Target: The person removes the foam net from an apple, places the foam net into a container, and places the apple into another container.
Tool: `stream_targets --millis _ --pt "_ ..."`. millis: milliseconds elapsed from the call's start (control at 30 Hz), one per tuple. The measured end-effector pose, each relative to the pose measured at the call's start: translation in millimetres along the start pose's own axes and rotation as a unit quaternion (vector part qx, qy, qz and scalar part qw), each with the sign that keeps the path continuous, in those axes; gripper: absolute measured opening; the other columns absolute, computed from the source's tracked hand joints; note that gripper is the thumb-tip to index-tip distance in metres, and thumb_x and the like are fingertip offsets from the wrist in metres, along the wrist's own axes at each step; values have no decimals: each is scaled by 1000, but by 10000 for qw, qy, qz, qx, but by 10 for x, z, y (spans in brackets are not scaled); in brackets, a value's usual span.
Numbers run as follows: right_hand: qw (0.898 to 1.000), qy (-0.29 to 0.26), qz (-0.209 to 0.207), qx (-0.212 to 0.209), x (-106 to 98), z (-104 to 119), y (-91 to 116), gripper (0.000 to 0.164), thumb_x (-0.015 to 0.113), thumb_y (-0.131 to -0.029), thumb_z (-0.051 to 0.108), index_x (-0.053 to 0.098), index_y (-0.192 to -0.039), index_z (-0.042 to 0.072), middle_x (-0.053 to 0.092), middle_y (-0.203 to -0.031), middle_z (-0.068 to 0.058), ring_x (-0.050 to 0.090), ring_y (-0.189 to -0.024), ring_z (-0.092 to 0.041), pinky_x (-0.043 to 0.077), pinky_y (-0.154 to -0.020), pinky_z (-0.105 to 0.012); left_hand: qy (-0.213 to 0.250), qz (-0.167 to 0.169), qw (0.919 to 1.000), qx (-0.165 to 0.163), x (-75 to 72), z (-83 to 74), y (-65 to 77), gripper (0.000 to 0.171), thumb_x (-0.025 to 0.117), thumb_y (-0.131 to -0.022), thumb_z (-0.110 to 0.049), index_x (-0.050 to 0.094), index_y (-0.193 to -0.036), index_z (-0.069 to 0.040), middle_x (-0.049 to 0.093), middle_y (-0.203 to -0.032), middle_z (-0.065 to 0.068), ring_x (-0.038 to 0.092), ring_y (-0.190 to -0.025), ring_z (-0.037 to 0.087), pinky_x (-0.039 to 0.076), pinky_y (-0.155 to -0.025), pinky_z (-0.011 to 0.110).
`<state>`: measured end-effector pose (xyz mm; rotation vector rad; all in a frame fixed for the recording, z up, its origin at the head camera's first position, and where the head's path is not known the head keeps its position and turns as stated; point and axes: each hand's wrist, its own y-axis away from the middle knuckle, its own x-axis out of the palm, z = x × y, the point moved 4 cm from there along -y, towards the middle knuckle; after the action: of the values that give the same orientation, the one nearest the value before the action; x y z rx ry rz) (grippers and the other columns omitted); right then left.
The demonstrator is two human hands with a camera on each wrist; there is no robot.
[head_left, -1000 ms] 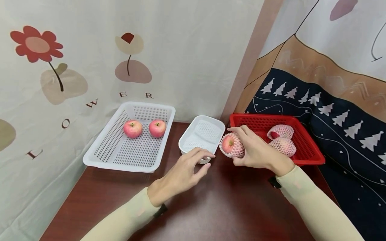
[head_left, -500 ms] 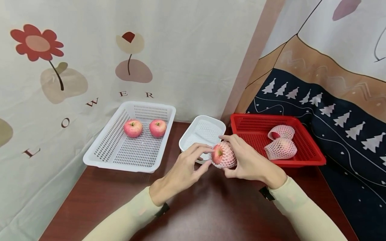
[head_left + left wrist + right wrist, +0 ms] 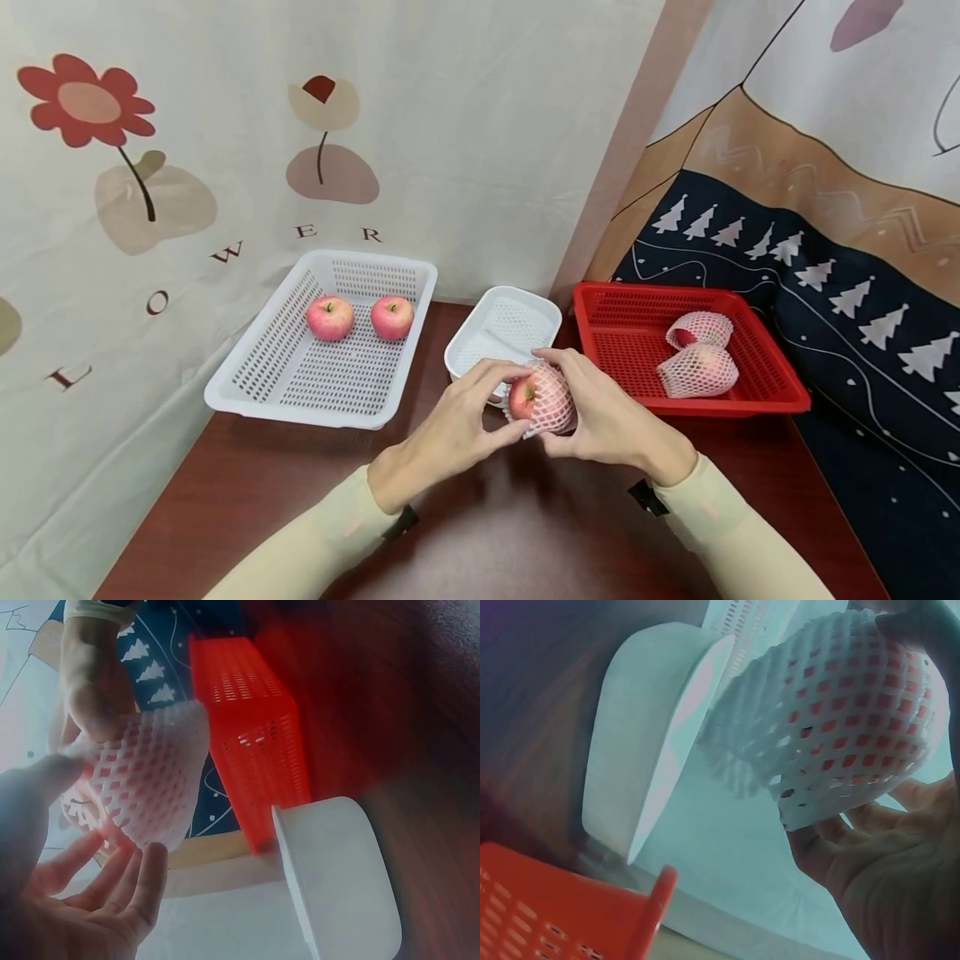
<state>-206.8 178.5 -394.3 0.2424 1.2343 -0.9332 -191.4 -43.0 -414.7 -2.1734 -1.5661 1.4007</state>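
Between both hands, in front of the small white tray [image 3: 498,312], is an apple [image 3: 522,398] in a white foam net [image 3: 553,400]. The right hand [image 3: 609,417] grips its netted right side with thumb and fingers. The left hand [image 3: 459,421] holds it from the left, thumb low and fingertips above, where bare red skin and the stem show. In the left wrist view, the foam net [image 3: 154,769] lies between the left thumb and fingers. From the right wrist, the net [image 3: 847,712] covers most of the apple, its loose end sticking out toward the camera.
A white basket [image 3: 247,367] on the left holds two bare apples [image 3: 330,318]. On the right, a red basket [image 3: 618,350] holds two netted apples [image 3: 699,371]. Printed curtains [image 3: 480,150] hang behind the dark wooden table [image 3: 510,533].
The right hand has carried the netted apple left, from beside the red basket to the left hand. The left hand, earlier apart from it, now holds it too.
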Motion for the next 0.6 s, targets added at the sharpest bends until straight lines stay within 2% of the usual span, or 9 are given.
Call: stream_targets --millis 267,600 --pt "9984 -536 -119 153 55 -4 25 108 101 -79 33 48 -168 6 65 -161 -9 70 -139 -21 66 -116 -50 -39 330 9993 -196 -33 45 26 76 100 -95 -28 64 -161 -12 71 -155 4 70 -143 19 59 -123 41" --pt "9954 -843 -390 -237 106 0 37 111 105 -80 33 45 -171 13 72 -153 -5 75 -131 -17 67 -111 -40 96 529 9984 -190 -113 49 47 83 100 -94 -31 61 -166 -13 72 -157 4 71 -144 20 60 -123 44"
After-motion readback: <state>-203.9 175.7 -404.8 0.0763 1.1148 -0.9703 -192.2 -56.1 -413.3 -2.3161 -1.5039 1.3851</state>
